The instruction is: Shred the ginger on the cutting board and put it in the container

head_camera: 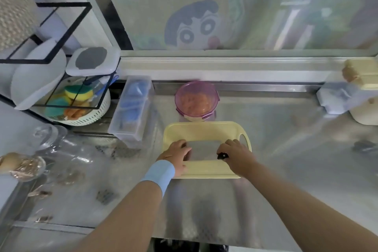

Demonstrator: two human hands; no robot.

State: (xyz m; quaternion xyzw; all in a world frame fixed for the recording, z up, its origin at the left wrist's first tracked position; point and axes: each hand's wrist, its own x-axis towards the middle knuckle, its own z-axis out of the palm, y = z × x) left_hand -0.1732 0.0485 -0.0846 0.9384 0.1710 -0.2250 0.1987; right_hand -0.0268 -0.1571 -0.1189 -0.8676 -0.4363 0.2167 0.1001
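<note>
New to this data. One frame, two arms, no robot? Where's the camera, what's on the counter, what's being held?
There is no machine here: a person works with bare hands, and the single picture comes from a wide-angle camera worn on their head, looking forward and down. That is why both arms enter from the bottom edge and the lines bend.

On the steel counter lies a yellow cutting board. A broad knife lies flat on it. The right hand grips its black handle, and the left hand, with a blue wristband, rests on the other end of the blade.

Just behind the board stands a round purple container with orange shreds inside. To the left are a clear box and a white basket of sponges.

No ginger can be made out; it may be under the blade.
</note>
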